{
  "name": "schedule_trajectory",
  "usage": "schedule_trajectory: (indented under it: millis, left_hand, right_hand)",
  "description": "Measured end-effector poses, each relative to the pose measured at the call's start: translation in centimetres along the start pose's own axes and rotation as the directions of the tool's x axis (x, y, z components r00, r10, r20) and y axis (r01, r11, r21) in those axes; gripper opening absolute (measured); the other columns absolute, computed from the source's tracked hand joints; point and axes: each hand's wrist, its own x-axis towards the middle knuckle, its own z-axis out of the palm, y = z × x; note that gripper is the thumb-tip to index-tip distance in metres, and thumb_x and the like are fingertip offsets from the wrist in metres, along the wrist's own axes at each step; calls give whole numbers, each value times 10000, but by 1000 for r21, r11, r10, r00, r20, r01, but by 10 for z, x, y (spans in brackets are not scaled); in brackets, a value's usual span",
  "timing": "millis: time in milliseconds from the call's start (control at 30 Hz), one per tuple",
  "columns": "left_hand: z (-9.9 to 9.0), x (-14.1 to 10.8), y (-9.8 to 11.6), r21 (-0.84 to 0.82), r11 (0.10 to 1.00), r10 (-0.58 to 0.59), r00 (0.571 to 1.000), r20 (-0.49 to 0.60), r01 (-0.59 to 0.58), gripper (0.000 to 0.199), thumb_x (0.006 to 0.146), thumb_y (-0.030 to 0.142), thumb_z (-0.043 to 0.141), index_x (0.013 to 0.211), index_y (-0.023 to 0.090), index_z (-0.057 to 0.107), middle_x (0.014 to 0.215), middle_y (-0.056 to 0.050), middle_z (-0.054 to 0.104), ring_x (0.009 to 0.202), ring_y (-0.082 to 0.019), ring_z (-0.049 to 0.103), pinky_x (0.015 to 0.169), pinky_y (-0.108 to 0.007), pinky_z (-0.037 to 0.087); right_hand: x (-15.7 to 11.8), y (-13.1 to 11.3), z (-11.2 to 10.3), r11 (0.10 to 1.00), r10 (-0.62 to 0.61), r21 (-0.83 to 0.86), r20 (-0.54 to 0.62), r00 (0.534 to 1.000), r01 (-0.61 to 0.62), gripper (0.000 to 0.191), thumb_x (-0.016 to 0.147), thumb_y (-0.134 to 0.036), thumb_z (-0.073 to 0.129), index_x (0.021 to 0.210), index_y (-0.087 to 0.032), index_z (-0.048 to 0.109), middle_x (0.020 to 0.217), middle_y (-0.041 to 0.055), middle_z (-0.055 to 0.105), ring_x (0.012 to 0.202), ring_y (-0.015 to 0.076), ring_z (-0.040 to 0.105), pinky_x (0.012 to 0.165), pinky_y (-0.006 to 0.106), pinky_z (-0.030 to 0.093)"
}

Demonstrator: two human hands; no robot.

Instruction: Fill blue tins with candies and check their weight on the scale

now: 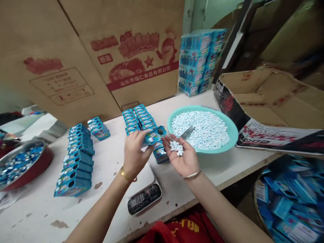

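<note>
My left hand (135, 150) grips a small blue candy box (155, 134) that has a round dark hole in its top. Just to its right, my right hand (184, 157) is turned palm up with a little heap of white candies (176, 147) in the cupped fingers. The box is tilted, close to my right fingertips. Behind that hand stands a mint-green basin (234, 133) full of pale candies (207, 126), with a metal scoop or tongs (187, 132) lying in them. A kitchen scale (144, 199) with a lit display sits under my left wrist.
Rows of blue boxes stand left (76, 168) and behind my hands (138, 118). A red-sided bowl of shiny blue wrapped pieces (47, 158) is far left. Wrapped box stacks (197, 64), a large carton (136, 44) and an open carton (275, 101) stand behind. More boxes fill a container (291, 199) lower right.
</note>
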Motion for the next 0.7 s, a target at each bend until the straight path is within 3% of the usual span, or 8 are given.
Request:
schedule_trajectory:
  millis: [67, 133, 233, 333, 467, 700]
  left_hand:
    - [18, 34, 13, 176, 955, 233, 971, 50, -238, 315, 809, 259, 602, 1120, 243, 558, 1007, -52, 640, 907, -230, 544, 793, -386, 357]
    - [42, 56, 21, 267, 874, 393, 913, 107, -407, 270, 849, 216, 539, 1112, 273, 567, 995, -46, 648, 883, -219, 546, 790, -394, 326]
    - [74, 69, 22, 268, 825, 487, 867, 108, -497, 249, 882, 177, 483, 1078, 301, 575, 977, -34, 648, 858, -188, 553, 781, -381, 306]
    - [90, 72, 20, 279, 809, 523, 850, 58, -517, 242, 875, 178, 497, 1063, 309, 577, 967, -22, 652, 834, -178, 547, 774, -375, 292]
    - [94, 73, 19, 328, 798, 525, 850, 34, -506, 230, 847, 201, 533, 1058, 275, 585, 958, -30, 659, 819, -199, 523, 772, -387, 284]
    - [95, 63, 14, 165, 941, 298, 955, 7, -295, 294, 748, 213, 598, 1042, 220, 598, 953, -67, 618, 866, -235, 505, 795, -395, 311]
  right_hand:
    - [20, -19, 7, 994, -104, 28, -34, 994, 105, 256, 901, -230, 411, 799, -147, 630, 678, 38, 683, 662, 115, 667, 699, 241, 575]
    - [39, -36, 11, 984, -166, 58, -65, 984, 170, 246, 896, -250, 424, 771, -171, 620, 636, 2, 668, 570, 90, 635, 605, 199, 559]
    - [60, -54, 10, 969, -219, 97, -74, 973, 226, 186, 864, -235, 464, 764, -186, 613, 654, -4, 680, 597, 96, 646, 595, 198, 554]
    - [73, -63, 8, 961, -237, 127, -83, 968, 247, 123, 816, -175, 501, 770, -187, 615, 646, -10, 682, 608, 104, 650, 617, 210, 562]
    - [80, -67, 6, 958, -223, 161, -98, 970, 237, 109, 791, -131, 522, 749, -183, 608, 635, -19, 676, 598, 95, 646, 599, 189, 558]
    - [72, -63, 5, 962, -208, 162, -82, 975, 219, 128, 815, -119, 503, 788, -175, 615, 704, 3, 691, 696, 102, 665, 685, 209, 565]
